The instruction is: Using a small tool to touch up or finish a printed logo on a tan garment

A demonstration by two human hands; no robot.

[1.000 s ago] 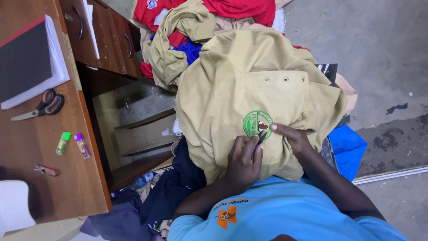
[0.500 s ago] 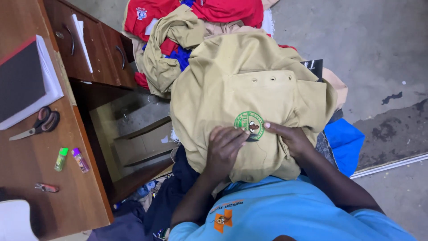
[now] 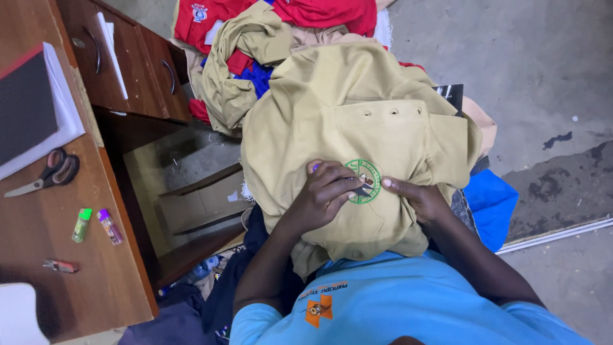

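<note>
Left hand (image 3: 322,191): curled, knuckles up, resting on the khaki shirt (image 3: 332,108). Its fingertips are closed around a small dark tool (image 3: 364,190), whose tip lies on the round green embroidered badge (image 3: 364,181). A small purple part shows just behind the knuckles; what it belongs to cannot be told.

Right hand (image 3: 418,198): loosely open and laid flat on the shirt, fingers pressing the cloth just right of the badge. It grips nothing.

Khaki shirt: spread over the person's lap, buttonholed placket facing up, badge near the middle of the garment, between the two hands.

Surroundings: further khaki, red and blue garments (image 3: 255,57) are piled beyond the shirt. A blue cloth (image 3: 488,201) lies beside the right forearm. A wooden desk (image 3: 45,217) stands to the left, carrying scissors (image 3: 48,172), a green lighter (image 3: 81,225), a purple lighter (image 3: 110,227) and a dark-covered book (image 3: 29,105).
</note>
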